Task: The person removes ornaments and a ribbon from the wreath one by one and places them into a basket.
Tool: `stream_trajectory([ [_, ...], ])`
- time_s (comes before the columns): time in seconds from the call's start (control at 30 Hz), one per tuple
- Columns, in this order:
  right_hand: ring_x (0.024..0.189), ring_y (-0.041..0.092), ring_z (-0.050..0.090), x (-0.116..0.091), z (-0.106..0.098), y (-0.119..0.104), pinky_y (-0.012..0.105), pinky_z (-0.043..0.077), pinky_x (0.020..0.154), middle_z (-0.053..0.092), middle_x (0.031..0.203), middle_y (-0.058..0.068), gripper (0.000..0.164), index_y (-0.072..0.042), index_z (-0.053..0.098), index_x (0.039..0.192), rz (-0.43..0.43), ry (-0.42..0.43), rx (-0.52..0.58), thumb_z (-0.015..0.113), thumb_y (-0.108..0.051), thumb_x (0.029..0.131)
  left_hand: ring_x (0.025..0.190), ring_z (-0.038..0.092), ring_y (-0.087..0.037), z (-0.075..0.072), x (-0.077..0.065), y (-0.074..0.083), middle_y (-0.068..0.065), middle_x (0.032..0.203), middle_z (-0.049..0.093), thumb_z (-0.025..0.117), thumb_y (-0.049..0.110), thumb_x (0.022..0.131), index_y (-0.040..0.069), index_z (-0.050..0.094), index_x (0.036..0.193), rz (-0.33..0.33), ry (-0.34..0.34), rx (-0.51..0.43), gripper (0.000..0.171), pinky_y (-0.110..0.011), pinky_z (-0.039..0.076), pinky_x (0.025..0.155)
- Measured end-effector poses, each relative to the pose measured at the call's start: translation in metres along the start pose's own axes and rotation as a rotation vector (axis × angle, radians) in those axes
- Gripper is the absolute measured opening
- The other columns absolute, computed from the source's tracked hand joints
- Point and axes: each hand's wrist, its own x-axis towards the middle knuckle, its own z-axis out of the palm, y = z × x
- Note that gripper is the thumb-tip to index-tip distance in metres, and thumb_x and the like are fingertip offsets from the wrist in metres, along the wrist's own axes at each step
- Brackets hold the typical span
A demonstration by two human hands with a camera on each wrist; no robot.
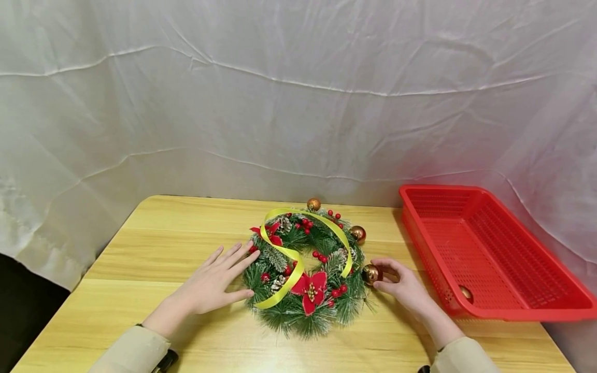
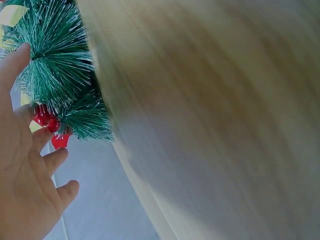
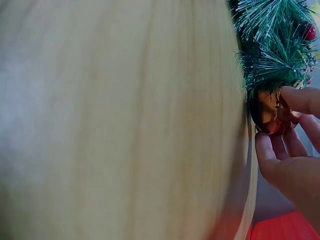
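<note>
A green wreath (image 1: 298,324) with red flowers, red berries and pinecones lies flat on the wooden table. Yellow ribbon (image 1: 285,252) loops loosely over its top. At the wreath's right edge my right hand (image 1: 404,287) holds a shiny copper bauble (image 1: 371,274) between thumb and fingers; the right wrist view shows the bauble (image 3: 270,111) right against the green needles. Fingers spread, my left hand (image 1: 216,282) rests its fingertips at the wreath's left edge, near the red berries (image 2: 46,119). Two more copper baubles sit along the rim, one at the upper right (image 1: 358,234) and one at the back (image 1: 314,204).
A red plastic basket (image 1: 426,254) stands on the right side of the table, with a copper bauble (image 1: 466,293) inside near its front left corner. Behind the table (image 1: 154,233) hangs a pale grey curtain (image 1: 289,124).
</note>
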Motion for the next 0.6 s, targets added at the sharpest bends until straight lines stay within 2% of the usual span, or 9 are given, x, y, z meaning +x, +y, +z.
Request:
stream_trajectory([
  [0.6, 0.124, 0.044, 0.046, -0.0061, -0.0011, -0.0075, 0.029, 0.046, 0.095, 0.046, 0.136, 0.023, 0.057, -0.001, 0.049, 0.133, -0.018, 0.021, -0.05, 0.071, 0.001, 0.08, 0.144, 0.011, -0.024, 0.0021, 0.0003, -0.0004, 0.001, 0.16, 0.01, 0.044, 0.068, 0.088, 0.026, 0.018, 0.154, 0.01, 0.026, 0.004, 0.083, -0.052, 0.006, 0.115],
])
